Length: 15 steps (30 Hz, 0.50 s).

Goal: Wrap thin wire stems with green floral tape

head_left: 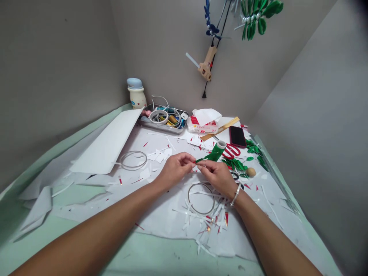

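Note:
My left hand (178,168) and my right hand (217,175) meet over the middle of the table, fingertips nearly touching. Both are closed in a pinch at the end of a green ribbon (203,158). A speck of red shows at the fingertips, too small to name. From there the ribbon runs back to its roll (214,154), which has a white core and lies just behind my right hand. Red-handled scissors (230,151) and green leaf-shaped pieces (236,165) are to the right of the roll. Below my hands lies a thin ring (188,197) among paper strips.
A metal tray (161,126) of spools, a tissue pack (201,126) and a phone (237,136) line the back. White card (109,142) leans at left, near a coil (133,160). A wooden ball (251,172) sits right. A glue gun (207,63) hangs on the wall.

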Tool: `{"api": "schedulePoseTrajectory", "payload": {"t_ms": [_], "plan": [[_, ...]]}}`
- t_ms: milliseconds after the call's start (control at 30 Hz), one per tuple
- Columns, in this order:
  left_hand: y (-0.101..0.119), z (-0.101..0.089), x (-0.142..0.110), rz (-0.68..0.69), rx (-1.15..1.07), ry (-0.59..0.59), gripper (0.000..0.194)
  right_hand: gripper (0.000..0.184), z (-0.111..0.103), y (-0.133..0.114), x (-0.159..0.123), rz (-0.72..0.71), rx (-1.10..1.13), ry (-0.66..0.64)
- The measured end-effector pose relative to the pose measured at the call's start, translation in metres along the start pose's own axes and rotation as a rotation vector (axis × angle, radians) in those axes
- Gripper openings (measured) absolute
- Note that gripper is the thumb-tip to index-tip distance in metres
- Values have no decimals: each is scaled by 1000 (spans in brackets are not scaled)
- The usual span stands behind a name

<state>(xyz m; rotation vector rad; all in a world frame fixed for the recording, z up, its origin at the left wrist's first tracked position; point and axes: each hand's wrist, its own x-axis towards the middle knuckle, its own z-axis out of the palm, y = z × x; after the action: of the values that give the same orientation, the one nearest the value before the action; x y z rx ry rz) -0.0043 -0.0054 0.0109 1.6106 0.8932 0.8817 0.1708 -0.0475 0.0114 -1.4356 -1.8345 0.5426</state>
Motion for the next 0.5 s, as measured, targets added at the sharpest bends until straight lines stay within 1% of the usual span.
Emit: {"api": "schedulePoseTrajectory", "payload": {"t_ms": [167, 367, 433, 500], "plan": [[2, 0, -2, 31, 76, 38, 15, 26, 5, -2, -1, 43, 23, 39], [4, 1, -5, 38, 159, 74, 15, 23, 9, -1, -3, 3, -9, 84], [2, 0, -4, 45, 156, 84, 20, 23, 8, -1, -3, 3, -25, 76], [-1, 0, -3, 44, 136, 101, 34, 22, 7, -2, -3, 3, -41, 59]]}}
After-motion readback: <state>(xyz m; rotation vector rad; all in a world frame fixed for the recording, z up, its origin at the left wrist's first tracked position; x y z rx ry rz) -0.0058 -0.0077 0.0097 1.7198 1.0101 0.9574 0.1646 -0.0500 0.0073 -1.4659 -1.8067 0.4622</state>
